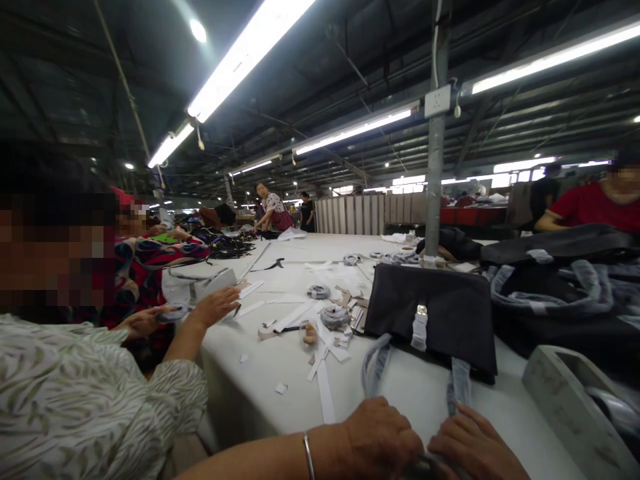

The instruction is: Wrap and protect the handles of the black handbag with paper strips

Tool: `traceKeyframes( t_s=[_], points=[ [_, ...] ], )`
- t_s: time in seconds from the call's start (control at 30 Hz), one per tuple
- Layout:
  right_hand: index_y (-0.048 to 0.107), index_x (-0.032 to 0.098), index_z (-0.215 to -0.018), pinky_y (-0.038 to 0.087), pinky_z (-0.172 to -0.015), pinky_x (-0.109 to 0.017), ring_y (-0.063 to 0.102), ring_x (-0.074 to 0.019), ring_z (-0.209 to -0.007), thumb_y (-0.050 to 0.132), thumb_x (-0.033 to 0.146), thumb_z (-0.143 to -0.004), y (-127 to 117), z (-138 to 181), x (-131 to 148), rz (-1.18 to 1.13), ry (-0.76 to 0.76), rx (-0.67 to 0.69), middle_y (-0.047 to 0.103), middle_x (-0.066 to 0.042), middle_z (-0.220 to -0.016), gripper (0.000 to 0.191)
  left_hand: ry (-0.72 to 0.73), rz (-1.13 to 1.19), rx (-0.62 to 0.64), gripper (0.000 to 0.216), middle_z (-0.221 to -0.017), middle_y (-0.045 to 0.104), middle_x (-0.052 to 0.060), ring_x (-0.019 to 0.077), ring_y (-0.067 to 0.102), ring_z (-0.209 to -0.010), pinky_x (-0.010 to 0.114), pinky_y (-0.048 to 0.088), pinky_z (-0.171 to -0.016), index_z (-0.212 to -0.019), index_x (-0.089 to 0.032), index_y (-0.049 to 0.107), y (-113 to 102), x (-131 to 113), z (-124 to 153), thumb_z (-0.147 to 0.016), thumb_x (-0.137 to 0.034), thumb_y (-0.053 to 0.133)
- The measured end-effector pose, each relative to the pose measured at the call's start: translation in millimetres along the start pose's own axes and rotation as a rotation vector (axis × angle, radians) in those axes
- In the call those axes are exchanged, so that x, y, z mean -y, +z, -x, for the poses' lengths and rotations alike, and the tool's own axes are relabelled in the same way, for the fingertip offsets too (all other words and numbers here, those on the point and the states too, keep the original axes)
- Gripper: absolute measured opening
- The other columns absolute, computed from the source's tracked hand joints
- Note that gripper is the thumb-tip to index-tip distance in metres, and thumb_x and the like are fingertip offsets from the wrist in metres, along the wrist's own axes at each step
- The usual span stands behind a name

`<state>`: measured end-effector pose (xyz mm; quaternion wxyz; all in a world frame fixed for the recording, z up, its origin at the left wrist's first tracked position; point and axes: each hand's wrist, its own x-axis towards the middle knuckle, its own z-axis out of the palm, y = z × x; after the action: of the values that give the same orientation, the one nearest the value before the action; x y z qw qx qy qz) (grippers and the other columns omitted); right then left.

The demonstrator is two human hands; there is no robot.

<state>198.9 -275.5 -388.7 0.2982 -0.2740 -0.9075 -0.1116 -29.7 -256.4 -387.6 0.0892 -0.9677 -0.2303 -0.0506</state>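
Note:
A black bag (440,300) with a metal clasp and a white-wrapped tab lies on the table in front of me. Its grey strap (377,365), wrapped in clear plastic, runs from the bag's lower edge toward my body. My left hand (383,433), with a bracelet at the wrist, is closed around the strap near the bottom of the view. Close beside it, my right hand (475,443) also has its fingers curled on the strap, where the other end comes down from the bag. What lies under both palms is partly hidden.
A tape dispenser (575,407) stands at the right. Paper strips (325,387) and coiled wrapped straps (335,317) are scattered over the white table (250,380). More black bags (560,280) pile up at right, near a metal post (434,180). A co-worker's hand (217,307) reaches in from the left.

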Motion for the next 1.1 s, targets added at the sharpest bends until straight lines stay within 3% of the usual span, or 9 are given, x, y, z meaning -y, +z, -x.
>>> traceKeyframes(
  t_s=[0.1,0.2,0.3,0.47,0.57,0.63,0.83,0.93,1.1],
  points=[
    [0.064,0.026,-0.089,0.038,-0.098,-0.042,0.063,-0.017,-0.077,0.061,0.026,-0.087,-5.3,0.3,11.0,-0.093,0.153,0.078,0.067,0.001,-0.08,0.004,-0.101,0.086,-0.006,0.006,-0.089,0.065,0.002,0.0167,0.061,-0.078,0.03,0.044,-0.07,-0.092,-0.02,0.054,-19.2,-11.6,9.0,-0.088,-0.023,0.051],
    [0.065,0.024,-0.09,0.033,-0.102,-0.046,0.06,-0.0175,-0.083,0.058,0.026,-0.089,-8.5,0.1,15.0,-0.147,0.226,0.146,0.066,-0.001,-0.083,0.007,-0.105,0.12,0.064,0.006,-0.089,0.064,0.002,0.0176,0.059,-0.079,0.03,0.044,-0.073,-0.091,-0.018,0.054,-30.1,-15.4,9.1,-0.09,-0.02,0.048],
    [0.065,0.023,-0.089,0.031,-0.103,-0.045,0.059,-0.017,-0.084,0.058,0.032,-0.09,-12.1,-0.8,17.1,-0.166,0.254,0.164,0.064,0.0,-0.081,0.011,-0.084,0.099,0.047,0.007,-0.09,0.063,0.003,0.0183,0.057,-0.081,0.032,0.043,-0.075,-0.093,-0.018,0.052,-28.9,-18.4,6.9,-0.093,-0.023,0.046],
    [0.063,0.022,-0.083,0.025,-0.108,-0.047,0.058,-0.0171,-0.084,0.068,0.029,-0.08,-17.6,-6.3,25.5,-0.13,0.31,0.203,0.063,0.001,-0.079,0.01,-0.06,0.035,-0.009,0.029,-0.096,0.061,0.004,0.0211,0.055,-0.086,0.035,0.042,-0.078,-0.102,-0.017,0.05,-22.6,-24.9,5.3,-0.092,-0.044,0.053],
    [0.059,0.02,-0.075,0.025,-0.108,-0.048,0.057,-0.0163,-0.079,0.069,0.025,-0.077,-18.0,-8.2,29.2,-0.098,0.339,0.235,0.06,0.002,-0.076,0.011,-0.032,0.016,-0.002,0.018,-0.095,0.06,0.005,0.0203,0.054,-0.085,0.035,0.041,-0.077,-0.1,-0.017,0.049,-24.8,-25.6,5.4,-0.094,-0.033,0.05],
    [0.058,0.02,-0.073,0.026,-0.108,-0.048,0.057,-0.0163,-0.078,0.067,0.026,-0.079,-16.9,-6.1,28.3,-0.092,0.338,0.236,0.059,0.001,-0.075,0.012,-0.019,0.026,0.008,0.012,-0.095,0.061,0.005,0.0196,0.055,-0.085,0.034,0.04,-0.077,-0.098,-0.017,0.05,-28.1,-24.5,6.4,-0.094,-0.028,0.049],
    [0.064,0.027,-0.089,0.023,-0.108,-0.048,0.061,-0.0156,-0.08,0.056,0.037,-0.091,-5.5,6.1,7.8,-0.213,0.259,0.296,0.064,0.003,-0.079,0.013,-0.072,0.096,0.044,0.025,-0.089,0.064,0.002,0.0184,0.059,-0.082,0.031,0.042,-0.075,-0.096,-0.019,0.053,-32.6,-15.0,8.3,-0.091,-0.043,0.053],
    [0.064,0.028,-0.087,0.026,-0.106,-0.047,0.063,-0.0162,-0.079,0.06,0.037,-0.088,-0.4,7.1,0.4,-0.219,0.22,0.328,0.065,0.004,-0.079,0.01,-0.002,0.063,0.041,0.02,-0.087,0.064,0.001,0.0172,0.06,-0.079,0.03,0.041,-0.07,-0.091,-0.018,0.052,-26.4,-8.6,8.4,-0.086,-0.037,0.057],
    [0.063,0.029,-0.084,0.033,-0.101,-0.04,0.065,-0.0161,-0.076,0.065,0.024,-0.08,0.3,5.1,-0.2,-0.117,0.136,0.228,0.066,0.006,-0.076,0.007,-0.001,-0.007,-0.022,0.014,-0.088,0.063,0.001,0.0158,0.057,-0.075,0.029,0.038,-0.064,-0.093,-0.018,0.049,-7.1,-4.8,8.2,-0.085,-0.03,0.053]
  ],
)
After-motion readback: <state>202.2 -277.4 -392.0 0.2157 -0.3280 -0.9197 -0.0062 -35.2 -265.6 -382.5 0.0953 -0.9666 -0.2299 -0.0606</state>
